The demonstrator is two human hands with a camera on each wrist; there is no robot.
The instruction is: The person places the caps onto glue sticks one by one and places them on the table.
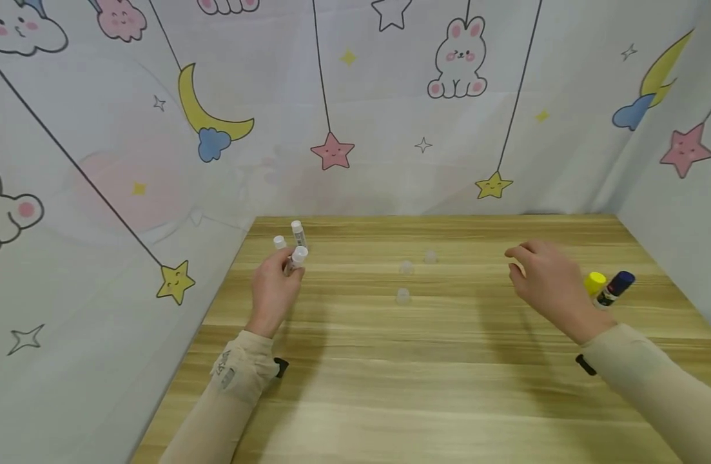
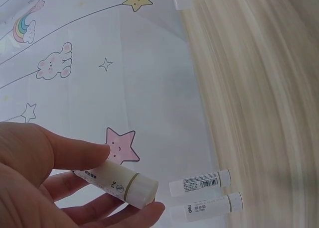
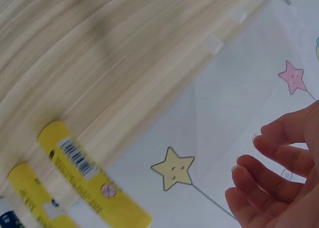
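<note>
At the left, my left hand [image 1: 274,290] pinches a white glue stick [image 2: 117,182] between thumb and fingers. Just beyond it two more white glue sticks stand upright on the table: one [image 2: 202,183] and another [image 2: 212,208], close together. My right hand [image 1: 549,280] hovers over the right side, fingers loosely bent and holding nothing. Beside it are a yellow glue stick [image 3: 84,173], a second yellow one [image 3: 37,195] and a glue stick with a dark blue cap [image 1: 622,281]; the right hand partly hides this group in the head view.
Three small translucent pieces stand mid-table: one nearer [image 1: 403,296], one behind it [image 1: 406,267] and one farther back [image 1: 430,257]. The wooden table [image 1: 367,386] meets a printed cloth [image 1: 384,96] at the back and along both sides.
</note>
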